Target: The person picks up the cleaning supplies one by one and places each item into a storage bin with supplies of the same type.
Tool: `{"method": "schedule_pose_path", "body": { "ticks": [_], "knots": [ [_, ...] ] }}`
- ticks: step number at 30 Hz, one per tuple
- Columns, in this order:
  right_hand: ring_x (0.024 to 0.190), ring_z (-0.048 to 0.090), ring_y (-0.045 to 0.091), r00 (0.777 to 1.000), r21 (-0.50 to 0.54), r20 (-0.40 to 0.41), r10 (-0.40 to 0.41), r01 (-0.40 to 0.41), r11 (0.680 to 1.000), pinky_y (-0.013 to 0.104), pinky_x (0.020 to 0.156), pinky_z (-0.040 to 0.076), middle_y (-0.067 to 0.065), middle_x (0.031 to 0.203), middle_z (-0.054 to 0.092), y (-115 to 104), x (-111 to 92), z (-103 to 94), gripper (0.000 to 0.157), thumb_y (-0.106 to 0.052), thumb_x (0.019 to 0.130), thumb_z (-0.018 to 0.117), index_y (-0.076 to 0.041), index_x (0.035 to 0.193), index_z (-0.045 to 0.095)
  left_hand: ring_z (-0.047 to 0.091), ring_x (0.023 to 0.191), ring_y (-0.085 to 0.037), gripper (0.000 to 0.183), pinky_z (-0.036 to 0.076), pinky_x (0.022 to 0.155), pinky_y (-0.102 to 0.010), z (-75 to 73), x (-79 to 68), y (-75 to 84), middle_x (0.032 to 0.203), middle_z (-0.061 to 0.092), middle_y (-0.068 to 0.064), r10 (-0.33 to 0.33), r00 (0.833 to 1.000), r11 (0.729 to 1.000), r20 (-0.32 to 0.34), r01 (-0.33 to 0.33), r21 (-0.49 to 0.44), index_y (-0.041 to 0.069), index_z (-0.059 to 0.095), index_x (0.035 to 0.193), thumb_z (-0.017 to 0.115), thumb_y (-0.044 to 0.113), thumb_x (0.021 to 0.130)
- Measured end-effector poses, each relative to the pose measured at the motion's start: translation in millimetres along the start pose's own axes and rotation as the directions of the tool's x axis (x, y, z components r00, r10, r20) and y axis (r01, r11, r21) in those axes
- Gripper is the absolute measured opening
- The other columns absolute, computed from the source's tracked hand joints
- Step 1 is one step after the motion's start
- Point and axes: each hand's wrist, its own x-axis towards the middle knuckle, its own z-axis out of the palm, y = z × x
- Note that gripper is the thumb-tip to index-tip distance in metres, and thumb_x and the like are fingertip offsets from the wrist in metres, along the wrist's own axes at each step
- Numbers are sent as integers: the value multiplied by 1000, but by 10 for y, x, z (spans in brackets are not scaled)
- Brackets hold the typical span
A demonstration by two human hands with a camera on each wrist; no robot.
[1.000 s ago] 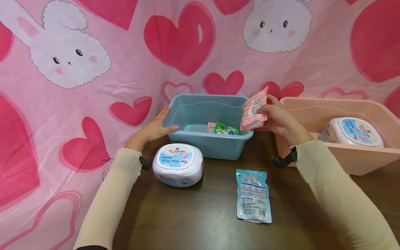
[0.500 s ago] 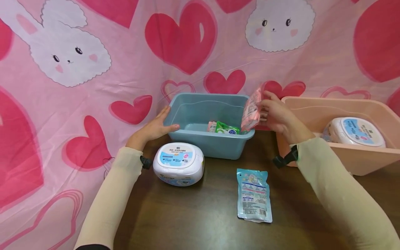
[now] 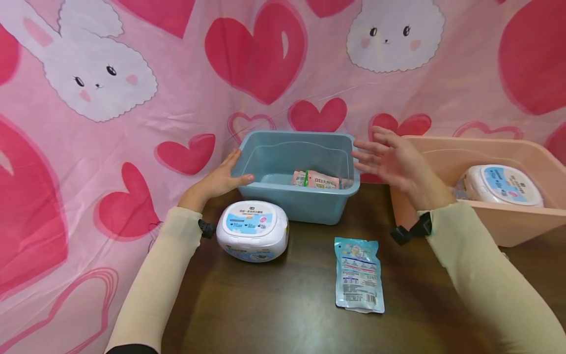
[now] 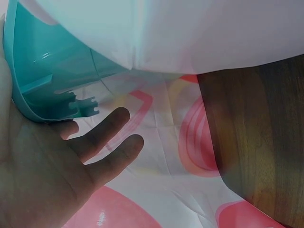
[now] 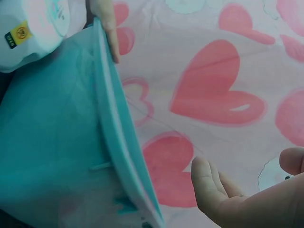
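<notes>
My left hand (image 3: 216, 183) rests at the left end of a blue plastic bin (image 3: 300, 192), thumb over the front rim and fingers along the side. In the left wrist view the fingers of that hand (image 4: 47, 175) spread beside the bin wall. My right hand (image 3: 393, 160) is raised by the bin's right rim, fingers extended and holding nothing. The right wrist view shows this hand (image 5: 247, 202) apart from the rim. Inside the bin lies a pink packet (image 3: 324, 180) over a green one, mostly covered, next to another pink packet (image 3: 298, 178).
In front of the bin stands a white lidded tub (image 3: 252, 231) with a blue label. A light-blue pouch (image 3: 359, 275) lies flat on the dark wooden table (image 3: 283, 305). To the right, a peach bin (image 3: 477, 216) holds a similar white tub (image 3: 504, 184). A pink heart-patterned cloth (image 3: 185, 98) hangs behind.
My right hand has let go of the pink packet, which dropped into the blue bin onto the green packet. Its fingers have straightened. The left hand has stayed at the bin.
</notes>
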Motion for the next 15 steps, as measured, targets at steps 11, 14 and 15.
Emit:
{"method": "schedule_pose_path", "body": {
  "ticks": [11, 14, 15],
  "knots": [
    [112, 65, 21, 998, -188, 63, -7, 18, 982, 33, 91, 55, 4, 127, 62, 326, -169, -289, 30, -23, 107, 50, -18, 136, 43, 4, 154, -28, 109, 14, 119, -60, -12, -3, 14, 169, -3, -1, 5, 1000, 1000, -5, -5, -3, 22, 0, 164, 62, 69, 88],
    [107, 66, 18, 998, -243, 66, -21, 36, 969, 33, 89, 56, 1, 122, 65, 439, -251, -362, 25, -21, 108, 49, -18, 132, 46, 3, 154, -28, 110, 14, 119, -59, -21, 0, 19, 169, -3, -1, 11, 1000, 1000, -1, -11, -11, 21, -1, 164, 62, 69, 88],
    [107, 66, 18, 996, -257, 81, -24, 44, 965, 33, 89, 56, 0, 121, 66, 480, -279, -390, 25, -21, 108, 48, -17, 133, 47, 3, 154, -28, 110, 13, 119, -59, -24, 3, 19, 169, -3, -1, 12, 1000, 1000, 1, -12, -15, 21, -1, 164, 62, 68, 88]
  ]
}}
